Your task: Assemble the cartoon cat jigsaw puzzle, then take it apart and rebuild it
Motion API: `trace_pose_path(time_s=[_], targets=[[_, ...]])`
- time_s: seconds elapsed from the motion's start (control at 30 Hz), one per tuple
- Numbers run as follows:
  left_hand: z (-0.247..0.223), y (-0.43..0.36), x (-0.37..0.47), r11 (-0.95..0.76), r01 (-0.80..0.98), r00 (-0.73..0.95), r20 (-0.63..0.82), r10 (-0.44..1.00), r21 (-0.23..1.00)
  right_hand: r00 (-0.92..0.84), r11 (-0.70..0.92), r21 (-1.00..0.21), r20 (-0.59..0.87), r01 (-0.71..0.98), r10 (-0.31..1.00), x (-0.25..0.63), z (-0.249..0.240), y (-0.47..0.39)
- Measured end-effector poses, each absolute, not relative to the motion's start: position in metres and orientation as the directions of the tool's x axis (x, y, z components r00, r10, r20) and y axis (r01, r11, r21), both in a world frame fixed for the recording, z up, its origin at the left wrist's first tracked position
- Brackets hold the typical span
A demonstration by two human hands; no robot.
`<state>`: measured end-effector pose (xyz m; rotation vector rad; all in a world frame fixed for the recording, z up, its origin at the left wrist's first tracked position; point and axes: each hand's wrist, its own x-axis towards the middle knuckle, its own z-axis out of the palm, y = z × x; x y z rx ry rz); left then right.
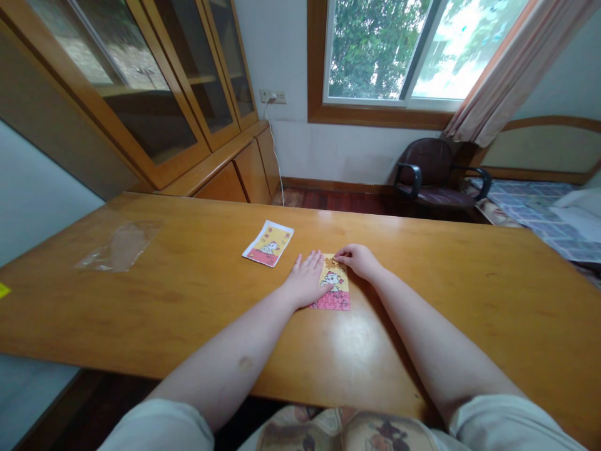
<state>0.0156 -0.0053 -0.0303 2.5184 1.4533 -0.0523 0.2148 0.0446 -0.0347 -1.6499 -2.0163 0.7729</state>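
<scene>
A small jigsaw puzzle [334, 299], yellow above and pink below with a white cartoon animal, lies on the wooden table [188, 307]. Gaps in its upper part show the table. My left hand [307, 280] rests flat on the puzzle's left side, fingers spread. At the upper right edge, my right hand [357, 258] has its thumb and fingers pinched together; what they hold, if anything, is too small to make out. Left of the puzzle lies a printed card [270, 243] with a matching picture and a white border.
A clear plastic bag [119, 246] lies on the table's left part, and a yellow item [4, 290] sits at the far left edge. Beyond the table are a glass-door cabinet [206, 150], a chair [429, 172] and a bed [539, 210].
</scene>
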Motion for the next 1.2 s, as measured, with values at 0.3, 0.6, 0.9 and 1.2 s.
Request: trace_pose_path(time_s=[0.3, 0.6, 0.9, 1.2], targets=[[-0.029, -0.006, 0.016, -0.472, 0.861, 0.501, -0.152, 0.852, 0.190, -0.299, 0.267, -0.563, 0.038, 0.782, 0.954, 0.216, -0.030, 0.046], [-0.031, -0.005, 0.016, -0.475, 0.856, 0.507, -0.156, 0.848, 0.202, -0.344, 0.369, -0.499, 0.145, 0.784, 0.928, 0.214, -0.032, 0.044], [-0.017, -0.009, 0.017, -0.499, 0.822, 0.536, -0.074, 0.841, 0.275, -0.337, 0.391, -0.522, 0.200, 0.758, 0.920, 0.231, -0.027, 0.046], [-0.020, -0.008, 0.017, -0.492, 0.817, 0.538, -0.088, 0.839, 0.301, -0.499, 0.497, -0.536, 0.154, 0.683, 0.853, 0.233, -0.026, 0.043]])
